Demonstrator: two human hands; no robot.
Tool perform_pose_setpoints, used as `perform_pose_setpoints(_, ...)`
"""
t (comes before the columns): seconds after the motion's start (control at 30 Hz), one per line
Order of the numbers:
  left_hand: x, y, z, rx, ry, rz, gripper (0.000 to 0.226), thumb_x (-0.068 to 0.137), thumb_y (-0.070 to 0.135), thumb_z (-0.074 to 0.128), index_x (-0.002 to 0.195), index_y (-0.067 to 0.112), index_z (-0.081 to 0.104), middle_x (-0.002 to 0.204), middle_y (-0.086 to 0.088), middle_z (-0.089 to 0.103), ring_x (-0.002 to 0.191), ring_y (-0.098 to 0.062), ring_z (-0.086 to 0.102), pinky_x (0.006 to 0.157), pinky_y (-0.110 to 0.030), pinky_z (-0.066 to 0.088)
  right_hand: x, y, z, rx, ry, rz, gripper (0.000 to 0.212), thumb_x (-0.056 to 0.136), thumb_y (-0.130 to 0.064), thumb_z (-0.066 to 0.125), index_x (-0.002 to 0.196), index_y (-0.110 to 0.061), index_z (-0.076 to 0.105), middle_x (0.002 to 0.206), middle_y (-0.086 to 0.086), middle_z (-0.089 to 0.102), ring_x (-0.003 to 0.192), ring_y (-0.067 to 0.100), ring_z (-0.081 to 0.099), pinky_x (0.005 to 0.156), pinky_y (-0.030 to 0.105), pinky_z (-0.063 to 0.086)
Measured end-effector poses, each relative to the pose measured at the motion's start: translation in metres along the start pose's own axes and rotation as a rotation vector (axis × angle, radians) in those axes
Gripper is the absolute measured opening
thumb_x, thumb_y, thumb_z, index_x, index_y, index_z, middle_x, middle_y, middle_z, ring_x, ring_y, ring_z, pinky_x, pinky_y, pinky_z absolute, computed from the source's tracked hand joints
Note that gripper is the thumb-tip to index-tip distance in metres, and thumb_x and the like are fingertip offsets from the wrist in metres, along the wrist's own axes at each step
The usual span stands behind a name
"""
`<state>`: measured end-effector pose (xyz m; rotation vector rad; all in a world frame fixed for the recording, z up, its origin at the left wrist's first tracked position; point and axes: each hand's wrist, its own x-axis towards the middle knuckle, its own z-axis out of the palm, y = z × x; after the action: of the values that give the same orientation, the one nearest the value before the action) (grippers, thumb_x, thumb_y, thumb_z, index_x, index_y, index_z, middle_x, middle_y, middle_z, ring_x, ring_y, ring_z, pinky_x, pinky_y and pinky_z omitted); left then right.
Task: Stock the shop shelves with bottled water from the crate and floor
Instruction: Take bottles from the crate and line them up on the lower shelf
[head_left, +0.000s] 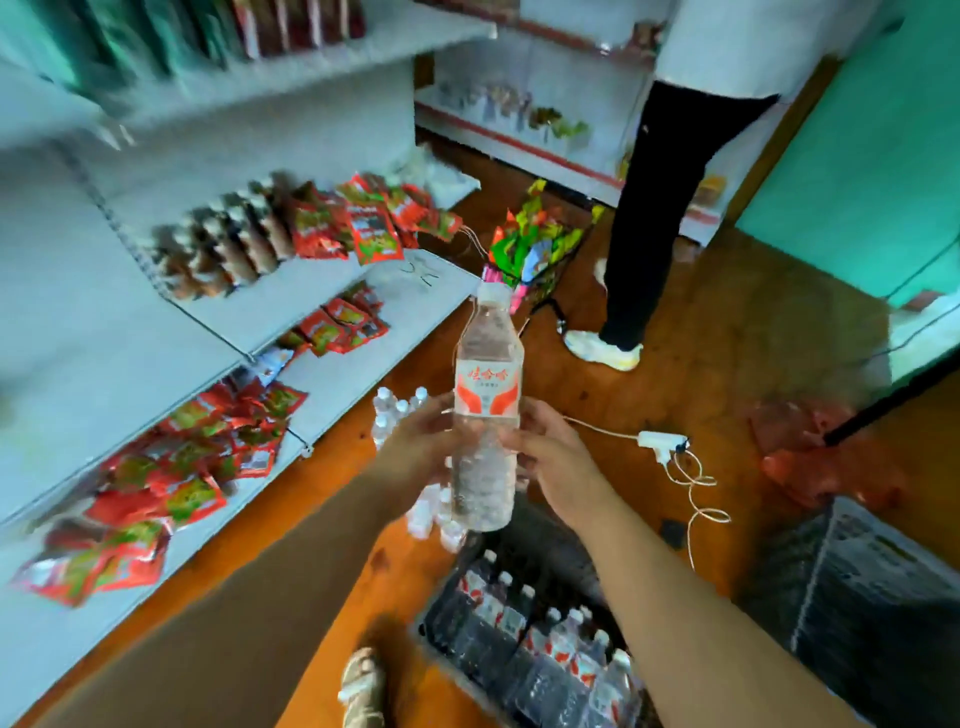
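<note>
The shelves (415, 280) on the left show only red snack packets (322, 228) and no water, so stocking seems barely begun. Floor bottles (397, 410) stand below them. The left hand (421, 447) and right hand (556, 462) both clasp one upright bottle (488, 410) at its middle, above the crate (422, 631), which looks largely full. Nearly everything appears left to shelve.

Top-shelf goods (208, 31) blurred, standing person (670, 171) cut off at top edge, floor bottles (397, 408) partly behind left hand (421, 449)
</note>
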<state>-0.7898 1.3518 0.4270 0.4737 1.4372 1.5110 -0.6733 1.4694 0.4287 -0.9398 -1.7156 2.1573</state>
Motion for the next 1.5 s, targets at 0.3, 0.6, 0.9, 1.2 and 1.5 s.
perform_pose_setpoints(0.3, -0.14, 0.078, -0.117, -0.076, 0.376, 0.267, 0.039, 0.068, 0.022, 0.069, 0.107, 0.022, 0.064, 0.102, -0.008, 0.068, 0.09, -0.021, 0.064, 0.077, -0.037, 0.05, 0.0, -0.075, 0.186, -0.16, -0.476, -0.101, 0.035, 0.076, 0.004, 0.064, 0.098, -0.023, 0.063, 0.082, -0.004, 0.074, 0.079, 0.012, 0.068, 0.073, 0.026, 0.051)
perform_pose_setpoints(0.6, -0.206, 0.085, -0.283, -0.067, 0.727, 0.35, 0.052, 0.066, 0.013, 0.074, 0.116, 0.019, 0.061, 0.103, -0.011, 0.068, 0.088, -0.019, 0.067, 0.069, -0.032, 0.056, 0.053, -0.057, 0.39, -0.39, -0.75, -0.168, 0.056, 0.068, 0.007, 0.072, 0.107, -0.026, 0.05, 0.112, 0.01, 0.064, 0.102, 0.022, 0.061, 0.088, 0.036, 0.05)
perform_pose_setpoints(0.9, -0.183, 0.059, -0.441, -0.047, 0.881, 0.236, 0.04, 0.084, -0.004, 0.058, 0.116, 0.021, 0.058, 0.103, 0.008, 0.067, 0.073, 0.008, 0.065, 0.053, -0.005, 0.045, 0.149, 0.004, 0.535, -0.538, -0.823, -0.134, 0.065, 0.073, 0.002, 0.071, 0.12, -0.031, 0.043, 0.12, -0.003, 0.061, 0.117, 0.014, 0.053, 0.102, 0.04, 0.044)
perform_pose_setpoints(1.2, -0.107, -0.037, -0.578, 0.079, 1.108, 0.215, 0.053, 0.082, 0.006, 0.066, 0.13, 0.021, 0.052, 0.12, 0.004, 0.065, 0.105, -0.008, 0.057, 0.091, -0.019, 0.042, 0.275, 0.117, 0.626, -0.624, -0.906, -0.195, 0.064, 0.073, 0.002, 0.072, 0.123, -0.028, 0.045, 0.117, -0.002, 0.063, 0.114, 0.011, 0.055, 0.099, 0.031, 0.044)
perform_pose_setpoints(1.5, -0.03, -0.129, -0.69, -0.008, 1.126, 0.431, 0.049, 0.082, 0.001, 0.064, 0.127, 0.016, 0.053, 0.111, -0.008, 0.069, 0.103, -0.021, 0.065, 0.083, -0.024, 0.053, 0.391, 0.23, 0.693, -0.508, -0.943, -0.385, 0.062, 0.069, 0.009, 0.07, 0.104, -0.037, 0.049, 0.112, -0.002, 0.063, 0.113, 0.014, 0.056, 0.101, 0.032, 0.044)
